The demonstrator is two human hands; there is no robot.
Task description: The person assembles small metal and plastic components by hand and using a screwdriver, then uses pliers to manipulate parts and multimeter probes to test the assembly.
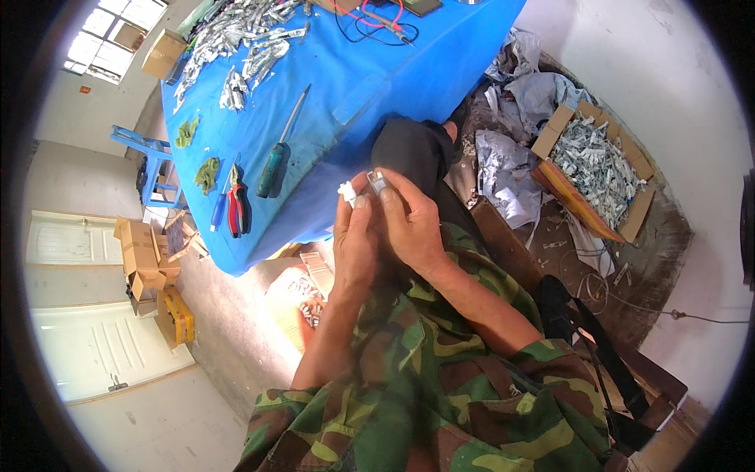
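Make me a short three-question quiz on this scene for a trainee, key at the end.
1. True or false: the green-handled screwdriver lies on the blue cloth.
2. Fill in: the pliers have red and ____ handles.
3. What is in the left hand? A) the pliers; B) a small white piece; C) the green-handled screwdriver.

Key: 1 true; 2 black; 3 B.

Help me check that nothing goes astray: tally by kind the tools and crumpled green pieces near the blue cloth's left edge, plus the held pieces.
Screwdrivers: 2
Pliers: 1
Crumpled green pieces: 2
Held pieces (white piece, left hand; grey piece, right hand): 2
Total: 7
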